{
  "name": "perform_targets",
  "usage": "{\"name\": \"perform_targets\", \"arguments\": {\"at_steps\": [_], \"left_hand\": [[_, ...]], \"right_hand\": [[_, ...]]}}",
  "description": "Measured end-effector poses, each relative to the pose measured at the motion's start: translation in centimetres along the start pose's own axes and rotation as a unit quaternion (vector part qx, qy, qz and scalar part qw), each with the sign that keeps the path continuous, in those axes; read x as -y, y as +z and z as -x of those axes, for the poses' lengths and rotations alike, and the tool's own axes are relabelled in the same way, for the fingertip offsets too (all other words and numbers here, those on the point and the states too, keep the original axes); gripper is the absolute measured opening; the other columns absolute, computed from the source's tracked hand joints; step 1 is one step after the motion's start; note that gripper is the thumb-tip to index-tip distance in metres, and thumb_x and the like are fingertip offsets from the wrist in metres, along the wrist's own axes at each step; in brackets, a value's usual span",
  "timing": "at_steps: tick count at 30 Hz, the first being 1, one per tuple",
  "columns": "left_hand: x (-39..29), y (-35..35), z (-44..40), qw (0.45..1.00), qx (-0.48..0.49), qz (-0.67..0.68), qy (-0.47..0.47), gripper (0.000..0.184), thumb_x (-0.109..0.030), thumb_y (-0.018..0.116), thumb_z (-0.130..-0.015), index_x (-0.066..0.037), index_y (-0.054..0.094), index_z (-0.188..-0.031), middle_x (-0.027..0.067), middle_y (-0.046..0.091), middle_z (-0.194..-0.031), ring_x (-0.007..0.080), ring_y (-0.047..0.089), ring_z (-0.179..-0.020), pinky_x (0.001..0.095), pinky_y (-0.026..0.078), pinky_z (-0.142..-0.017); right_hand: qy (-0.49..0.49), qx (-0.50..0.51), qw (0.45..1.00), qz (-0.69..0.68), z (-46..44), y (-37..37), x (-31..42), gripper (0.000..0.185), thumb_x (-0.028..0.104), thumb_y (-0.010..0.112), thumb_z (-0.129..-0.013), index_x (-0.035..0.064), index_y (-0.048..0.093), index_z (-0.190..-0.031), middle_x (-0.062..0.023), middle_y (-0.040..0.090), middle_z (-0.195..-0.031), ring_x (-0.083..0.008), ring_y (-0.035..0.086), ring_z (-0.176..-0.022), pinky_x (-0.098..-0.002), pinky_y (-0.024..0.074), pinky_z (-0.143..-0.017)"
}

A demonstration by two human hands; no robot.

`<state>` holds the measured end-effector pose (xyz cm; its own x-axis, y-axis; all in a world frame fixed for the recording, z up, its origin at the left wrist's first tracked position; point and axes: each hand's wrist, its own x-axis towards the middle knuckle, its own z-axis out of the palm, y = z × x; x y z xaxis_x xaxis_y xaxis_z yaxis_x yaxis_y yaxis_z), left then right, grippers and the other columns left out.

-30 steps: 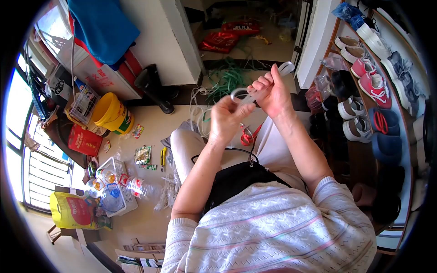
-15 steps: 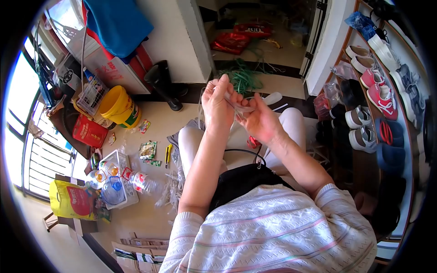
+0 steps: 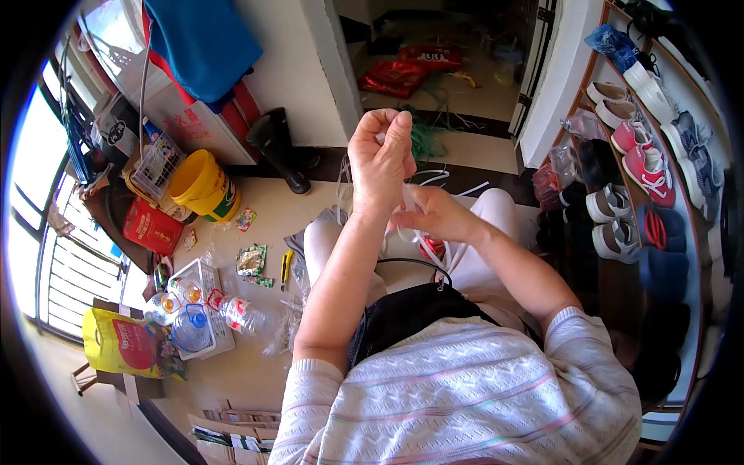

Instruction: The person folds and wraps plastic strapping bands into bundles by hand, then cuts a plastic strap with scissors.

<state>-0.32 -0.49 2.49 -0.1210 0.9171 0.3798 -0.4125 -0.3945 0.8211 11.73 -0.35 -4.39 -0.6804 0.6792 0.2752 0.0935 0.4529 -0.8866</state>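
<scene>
My left hand [image 3: 381,161] is raised in front of me, thumb and fingers pinched closed on a white plastic strip that is mostly hidden. Lower and to the right, my right hand [image 3: 440,215] has its fingers curled round the white plastic strip [image 3: 418,203]. Loose lengths of it loop beneath the right hand and over my thigh. Behind the left hand, green plastic strips [image 3: 425,139] lie tangled on the floor. A small red object [image 3: 432,248] shows between my legs, partly covered by strips. A black bag [image 3: 422,318] rests on my lap.
On the left are a yellow bucket [image 3: 203,184], a white basket [image 3: 219,329] with plastic bottles, and a yellow-handled cutter [image 3: 287,266] on the floor. Black boots [image 3: 279,151] stand by the wall. A shoe rack [image 3: 632,155] lines the right side. Red bags [image 3: 394,76] lie beyond the doorway.
My hands have moved apart: the left has risen slightly and the right has dropped lower, turning its palm inward. White loops now hang near the right hand and thigh.
</scene>
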Motion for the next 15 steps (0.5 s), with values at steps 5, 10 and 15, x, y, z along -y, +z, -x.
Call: {"name": "perform_targets", "arguments": {"at_steps": [5,10,15], "left_hand": [[0.0,-0.6,-0.4,0.999,0.019,0.047,-0.016,0.049,-0.032,0.061,-0.086,0.0,0.044,-0.119,0.01,0.059,-0.085,0.0152,0.058,-0.069,0.0283,0.048,-0.067],[3.7,-2.9,2.0,0.97,0.169,0.124,-0.125,0.091,-0.042,0.065,-0.079,0.003,0.014,-0.139,0.0145,0.057,-0.106,0.0198,0.057,-0.091,0.034,0.046,-0.08],[5.4,-1.5,4.7,0.955,0.188,-0.06,-0.221,0.038,-0.024,0.068,-0.08,0.002,0.051,-0.102,0.0022,0.059,-0.077,0.0092,0.054,-0.062,0.0222,0.043,-0.057]], "right_hand": [[0.09,-0.115,0.94,-0.309,0.5,1.4,0.5,0.041,0.04,0.054,-0.088,0.0074,0.047,-0.065,0.0017,0.043,-0.05,-0.0074,0.041,-0.041,-0.023,0.0347,-0.039],[0.049,-0.262,0.842,-0.468,-1.2,-2.4,1.8,0.044,0.043,0.056,-0.086,0.013,0.038,-0.059,0.0034,0.031,-0.048,-0.0096,0.031,-0.038,-0.0256,0.0271,-0.036],[-0.005,-0.288,0.792,-0.539,-2.1,-4.9,2.1,0.043,0.042,0.046,-0.091,0.0151,0.034,-0.06,0.0049,0.021,-0.05,-0.0092,0.021,-0.042,-0.0249,0.0222,-0.04]]}}
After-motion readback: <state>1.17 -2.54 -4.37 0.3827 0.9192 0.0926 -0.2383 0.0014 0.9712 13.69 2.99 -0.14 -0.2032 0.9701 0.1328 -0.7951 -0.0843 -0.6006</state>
